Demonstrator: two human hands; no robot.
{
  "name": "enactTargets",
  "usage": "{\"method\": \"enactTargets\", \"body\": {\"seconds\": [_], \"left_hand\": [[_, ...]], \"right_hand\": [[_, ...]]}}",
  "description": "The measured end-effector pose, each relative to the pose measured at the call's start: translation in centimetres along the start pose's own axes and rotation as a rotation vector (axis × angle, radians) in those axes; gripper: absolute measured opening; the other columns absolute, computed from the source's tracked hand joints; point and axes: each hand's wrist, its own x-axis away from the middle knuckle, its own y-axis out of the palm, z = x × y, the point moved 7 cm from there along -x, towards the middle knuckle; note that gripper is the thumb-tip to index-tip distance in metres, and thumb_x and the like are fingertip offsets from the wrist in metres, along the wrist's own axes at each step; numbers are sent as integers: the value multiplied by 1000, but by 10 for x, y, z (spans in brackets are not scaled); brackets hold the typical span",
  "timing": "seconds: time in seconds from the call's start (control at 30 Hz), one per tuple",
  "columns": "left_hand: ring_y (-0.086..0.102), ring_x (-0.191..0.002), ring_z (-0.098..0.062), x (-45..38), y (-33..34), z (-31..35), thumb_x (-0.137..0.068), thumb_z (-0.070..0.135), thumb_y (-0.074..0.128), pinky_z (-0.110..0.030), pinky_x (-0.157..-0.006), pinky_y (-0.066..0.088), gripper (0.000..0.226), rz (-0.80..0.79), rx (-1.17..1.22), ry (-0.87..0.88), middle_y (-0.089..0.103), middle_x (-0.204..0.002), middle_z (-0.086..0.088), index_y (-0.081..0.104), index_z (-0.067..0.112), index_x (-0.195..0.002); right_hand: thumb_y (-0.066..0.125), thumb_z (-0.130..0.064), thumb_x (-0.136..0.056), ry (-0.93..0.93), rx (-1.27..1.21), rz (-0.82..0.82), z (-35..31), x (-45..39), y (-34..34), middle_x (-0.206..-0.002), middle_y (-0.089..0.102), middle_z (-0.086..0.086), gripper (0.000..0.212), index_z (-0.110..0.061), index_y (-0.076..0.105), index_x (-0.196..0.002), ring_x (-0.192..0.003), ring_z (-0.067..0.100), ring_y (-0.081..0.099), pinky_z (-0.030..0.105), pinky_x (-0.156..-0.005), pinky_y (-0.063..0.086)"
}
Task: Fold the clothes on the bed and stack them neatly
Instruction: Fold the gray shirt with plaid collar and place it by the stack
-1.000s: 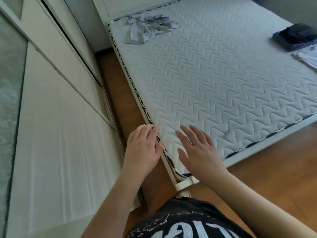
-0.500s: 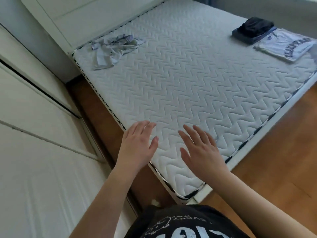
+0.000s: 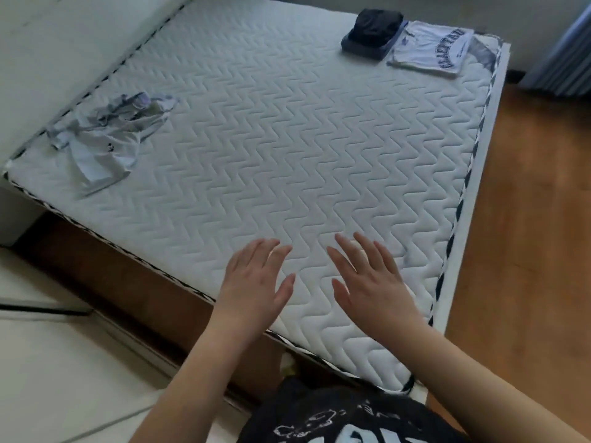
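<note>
A crumpled pale grey-blue garment [image 3: 105, 135] lies on the far left part of the white quilted mattress [image 3: 287, 139]. At the far right corner sits a small stack of folded dark clothes [image 3: 372, 32], and beside it a folded white T-shirt with dark lettering [image 3: 431, 47]. My left hand [image 3: 252, 282] and my right hand [image 3: 367, 282] hover side by side over the mattress's near corner, fingers straight and spread, holding nothing. Both are far from every garment.
White wardrobe doors [image 3: 64, 362] stand at the left, with a narrow strip of wooden floor [image 3: 112, 276] between them and the bed. More wooden floor [image 3: 527, 251] lies to the right. A blue curtain [image 3: 563, 46] hangs at the top right. A white headboard [image 3: 64, 43] borders the far left.
The view has swung right and forward, so the folded clothes at the far corner show fully. Both hands have moved from the mattress's edge to above its near corner, still spread.
</note>
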Motion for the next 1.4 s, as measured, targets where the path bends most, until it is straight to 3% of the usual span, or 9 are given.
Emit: {"method": "enactTargets", "body": {"seconds": [0.33, 0.57, 0.77, 0.87, 0.97, 1.03, 1.13, 1.27, 1.4], "left_hand": [[40, -137, -24, -35, -31, -69, -95, 39, 53, -40, -112, 29, 45, 10, 4, 193, 50, -142, 0, 51, 22, -137], [38, -137, -23, -39, -46, -103, -96, 39, 51, -39, -113, 28, 45, 20, -6, 184, 49, -143, 0, 50, 23, -137], [40, -137, -24, -26, -65, -144, -97, 37, 50, -40, -114, 27, 44, 63, -16, 72, 50, -143, -2, 52, 21, -137], [33, -141, -21, -18, -67, -170, -98, 38, 49, -37, -116, 20, 45, 57, -2, -29, 45, -147, 1, 48, 23, -141], [31, -142, -19, -11, -70, -190, -99, 42, 41, -35, -117, 17, 46, 56, -22, -115, 42, -149, 3, 45, 25, -142], [40, -138, -22, -6, -80, -203, -95, 45, 37, -40, -115, 26, 49, 90, -31, -171, 49, -143, 0, 52, 23, -137], [42, -136, -23, 5, -95, -230, -93, 48, 29, -43, -113, 31, 56, 117, -57, -271, 52, -140, 0, 54, 22, -136], [45, -132, -24, 16, -116, -264, -92, 47, 31, -42, -111, 33, 55, 165, -100, -391, 55, -136, -1, 57, 20, -133], [47, -131, -25, 23, -137, -299, -92, 47, 33, -43, -109, 34, 55, 227, -108, -464, 57, -135, -2, 58, 18, -132]], "right_hand": [[34, -37, -95, 207, 25, 30, -65, -39, -5, -149, 46, 5, 53, -16, 56, -137, -139, 29, 40, 46, -115, 24], [28, -41, -96, 214, 4, 10, -87, -62, -14, -150, 44, 5, 54, -18, 54, -138, -140, 29, 39, 47, -116, 25], [38, -42, -100, 109, -16, -73, -114, -88, -6, -161, 25, 1, 53, -23, 37, -150, -149, 25, 18, 42, -120, 4], [28, -45, -102, -21, -28, -109, -137, -111, 0, -164, 11, -2, 56, -25, 24, -154, -151, 22, 5, 40, -121, -5], [40, -41, -100, -124, -36, -110, -161, -135, -3, -161, 24, 2, 54, -21, 36, -150, -149, 25, 18, 43, -121, 7], [48, -38, -98, -169, -61, -103, -174, -153, -3, -157, 33, 4, 52, -18, 44, -147, -147, 27, 26, 44, -120, 14], [34, -41, -102, -268, -94, -123, -196, -180, 5, -162, 18, 0, 54, -22, 30, -153, -151, 24, 11, 39, -119, -3], [44, -38, -99, -369, -121, -101, -230, -213, -2, -157, 32, 3, 52, -19, 42, -148, -147, 26, 25, 44, -120, 13], [31, -44, -102, -464, -119, -107, -267, -244, 0, -162, 17, -2, 56, -24, 26, -153, -151, 22, 10, 39, -120, -3]]}}
